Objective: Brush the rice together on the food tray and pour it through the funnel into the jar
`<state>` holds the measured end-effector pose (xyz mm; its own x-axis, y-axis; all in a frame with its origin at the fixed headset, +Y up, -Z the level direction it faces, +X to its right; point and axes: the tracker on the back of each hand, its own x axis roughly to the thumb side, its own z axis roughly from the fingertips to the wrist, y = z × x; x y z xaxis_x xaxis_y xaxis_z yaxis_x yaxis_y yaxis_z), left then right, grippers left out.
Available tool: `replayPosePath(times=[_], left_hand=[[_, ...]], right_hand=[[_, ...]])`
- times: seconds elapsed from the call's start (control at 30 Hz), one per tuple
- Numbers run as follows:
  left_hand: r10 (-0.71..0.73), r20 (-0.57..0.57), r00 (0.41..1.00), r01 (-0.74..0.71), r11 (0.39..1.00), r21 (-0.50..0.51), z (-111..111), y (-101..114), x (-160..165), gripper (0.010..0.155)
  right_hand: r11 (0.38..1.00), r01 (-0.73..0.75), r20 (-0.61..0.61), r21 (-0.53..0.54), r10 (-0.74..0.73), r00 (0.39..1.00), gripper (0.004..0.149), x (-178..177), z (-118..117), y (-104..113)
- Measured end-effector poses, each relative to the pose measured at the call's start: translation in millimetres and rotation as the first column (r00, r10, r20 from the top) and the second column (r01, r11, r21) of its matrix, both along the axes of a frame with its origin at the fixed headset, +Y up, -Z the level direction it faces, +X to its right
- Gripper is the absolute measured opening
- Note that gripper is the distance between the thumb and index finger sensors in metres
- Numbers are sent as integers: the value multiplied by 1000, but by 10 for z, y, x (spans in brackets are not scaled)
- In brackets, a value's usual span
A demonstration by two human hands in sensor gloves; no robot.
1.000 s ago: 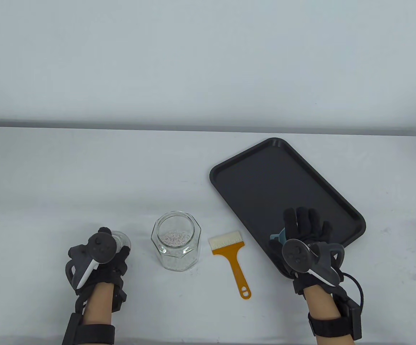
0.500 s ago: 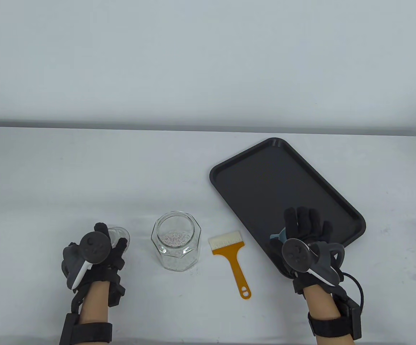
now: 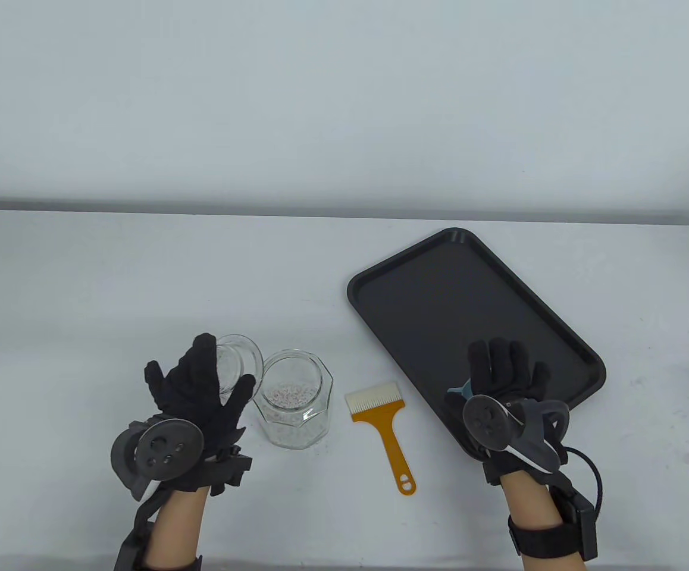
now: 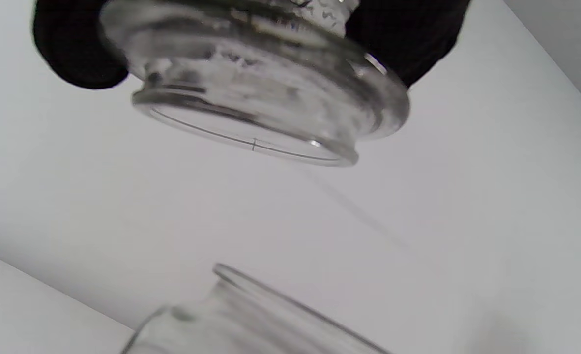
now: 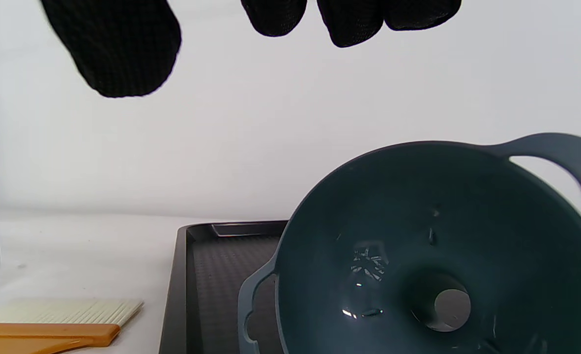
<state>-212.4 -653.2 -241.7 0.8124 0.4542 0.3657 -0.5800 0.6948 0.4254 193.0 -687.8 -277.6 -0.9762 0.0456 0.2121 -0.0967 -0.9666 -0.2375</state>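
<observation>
A clear glass jar (image 3: 294, 410) with rice (image 3: 288, 394) on its bottom stands open at the front left. My left hand (image 3: 221, 370) grips a glass lid (image 3: 238, 357) in the air just left of the jar's mouth. The left wrist view shows the lid (image 4: 256, 103) tilted between my fingers (image 4: 74, 54), above the jar's rim (image 4: 271, 295). A dark teal funnel (image 3: 459, 392) lies on the near corner of the black food tray (image 3: 439, 297). My right hand (image 3: 493, 380) hovers over the funnel (image 5: 418, 255), fingers (image 5: 349, 19) relaxed and not touching it.
An orange-handled brush (image 3: 386, 428) with pale bristles lies on the table between jar and tray, handle toward me. The right wrist view shows the brush (image 5: 49, 324) left of the tray's edge (image 5: 177, 295). No rice shows on the tray.
My left hand has lifted the lid off the table and carried it up and right, to beside the jar's mouth. The right hand has stayed over the funnel.
</observation>
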Motion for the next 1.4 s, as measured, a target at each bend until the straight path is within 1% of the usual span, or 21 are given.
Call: replayPosePath(times=[0.13,0.23,0.3,0.47,0.83,1.1,1.27,1.4], left_hand=[[-99,58,993,101,994,-35,-74,44,281,83],[-141,87,986,146,987,-60,-147,23,433,83],[-176,92,980,183,981,-68,-180,-2,498,83],[-253,97,963,261,962,-85,-222,-76,581,83],[-275,111,955,289,947,-143,-295,-167,619,83],[-276,113,955,290,946,-146,-293,-171,627,82],[-249,129,960,269,948,-173,-286,-171,616,83],[-212,148,966,235,959,-158,-259,-144,582,81]], right_hand=[[1000,5,6,-5,-5,1000,83,28,3,-5],[1000,4,4,-12,-4,1000,82,22,4,-4],[1000,0,-1,-11,0,1000,79,16,4,-2],[1000,-2,-8,-11,2,1000,78,3,-5,-6],[1000,5,-2,-26,-5,1000,78,11,-9,-9],[1000,1,-3,-30,-1,1000,77,9,-8,-11],[1000,0,-11,-31,0,1000,76,-2,3,-12],[999,-6,-16,-31,6,1000,78,-10,8,-15]])
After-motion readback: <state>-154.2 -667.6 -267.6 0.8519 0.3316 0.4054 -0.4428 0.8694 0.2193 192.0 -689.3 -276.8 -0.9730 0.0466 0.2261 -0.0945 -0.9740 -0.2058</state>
